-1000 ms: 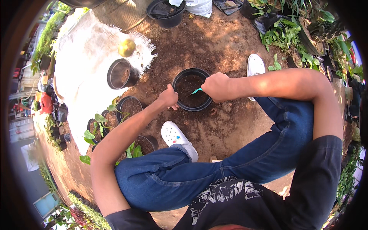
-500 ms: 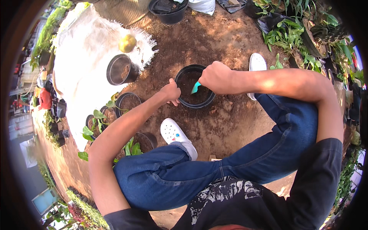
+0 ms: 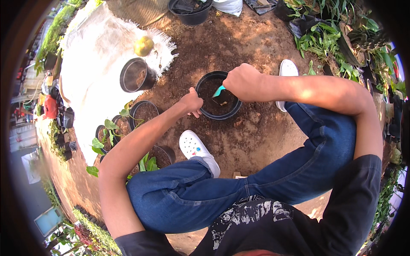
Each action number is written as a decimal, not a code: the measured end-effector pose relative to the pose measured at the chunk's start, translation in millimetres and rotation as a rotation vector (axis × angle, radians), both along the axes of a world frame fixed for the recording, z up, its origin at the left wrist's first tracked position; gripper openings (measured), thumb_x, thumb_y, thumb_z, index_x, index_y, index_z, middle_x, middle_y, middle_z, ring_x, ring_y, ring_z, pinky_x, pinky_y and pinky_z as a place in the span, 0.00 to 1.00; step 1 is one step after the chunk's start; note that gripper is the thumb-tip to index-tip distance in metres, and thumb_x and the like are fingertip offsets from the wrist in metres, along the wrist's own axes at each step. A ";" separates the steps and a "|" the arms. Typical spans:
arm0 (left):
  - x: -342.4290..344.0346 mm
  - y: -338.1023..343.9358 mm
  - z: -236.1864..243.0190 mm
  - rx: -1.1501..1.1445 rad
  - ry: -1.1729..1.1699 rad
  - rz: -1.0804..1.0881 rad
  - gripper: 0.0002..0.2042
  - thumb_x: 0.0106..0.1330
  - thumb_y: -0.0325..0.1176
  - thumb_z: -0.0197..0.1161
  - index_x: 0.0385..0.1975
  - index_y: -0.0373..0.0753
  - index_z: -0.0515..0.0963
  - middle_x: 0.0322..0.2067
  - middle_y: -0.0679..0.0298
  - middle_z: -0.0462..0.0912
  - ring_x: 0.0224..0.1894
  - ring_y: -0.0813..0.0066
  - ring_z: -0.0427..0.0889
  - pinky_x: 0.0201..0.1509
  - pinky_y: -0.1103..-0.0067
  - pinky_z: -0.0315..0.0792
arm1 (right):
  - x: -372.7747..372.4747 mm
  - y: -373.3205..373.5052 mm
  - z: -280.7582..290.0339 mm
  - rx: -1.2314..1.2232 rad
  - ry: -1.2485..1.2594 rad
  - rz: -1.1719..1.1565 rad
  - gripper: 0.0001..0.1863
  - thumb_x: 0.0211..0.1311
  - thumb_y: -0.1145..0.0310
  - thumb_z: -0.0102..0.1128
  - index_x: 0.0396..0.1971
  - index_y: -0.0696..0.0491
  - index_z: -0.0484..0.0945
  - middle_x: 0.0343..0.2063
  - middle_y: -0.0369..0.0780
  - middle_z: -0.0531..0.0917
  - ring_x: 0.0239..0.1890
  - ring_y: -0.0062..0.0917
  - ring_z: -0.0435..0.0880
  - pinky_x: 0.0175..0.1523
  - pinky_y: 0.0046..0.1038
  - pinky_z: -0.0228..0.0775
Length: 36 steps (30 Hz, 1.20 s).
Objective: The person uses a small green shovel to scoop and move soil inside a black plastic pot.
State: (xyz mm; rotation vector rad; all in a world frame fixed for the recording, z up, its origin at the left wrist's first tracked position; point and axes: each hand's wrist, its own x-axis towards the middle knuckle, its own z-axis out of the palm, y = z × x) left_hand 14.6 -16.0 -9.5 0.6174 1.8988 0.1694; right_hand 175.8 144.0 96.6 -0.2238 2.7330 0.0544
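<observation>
A round black plant pot (image 3: 222, 117) stands on the ground between my feet, with dark soil (image 3: 210, 103) in it. My right hand (image 3: 244, 82) is closed in a fist over the pot's right side, around a teal hand trowel (image 3: 219, 91). The trowel's blade slants down and left to the soil, and my fist hides its handle. A small light-brown bit lies on the soil by the blade. My left hand (image 3: 192, 103) grips the pot's left rim, some of its fingers hidden below the edge.
A smaller black pot (image 3: 150, 80) and a yellow-green round fruit (image 3: 144, 45) rest on a white woven sheet (image 3: 96, 55) at left. Several soil-filled pots, some with leafy seedlings (image 3: 112, 128), stand by my left forearm. A black tub (image 3: 191, 18) is at the back; plants (image 3: 322, 40) line the right.
My right hand has risen slightly with the trowel, whose blade now lies at a flatter slant. A light-brown bit now shows on the soil. My left hand stays at the rim.
</observation>
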 end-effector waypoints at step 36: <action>3.7 3.8 4.9 0.044 -0.036 -0.035 0.29 0.68 0.33 0.44 0.62 0.22 0.42 0.32 0.47 0.87 0.29 0.60 0.89 0.25 0.71 0.77 | 12.7 -2.9 -5.6 0.021 -0.082 -0.027 0.05 0.51 0.70 0.64 0.27 0.54 0.84 0.26 0.44 0.87 0.32 0.37 0.89 0.34 0.37 0.80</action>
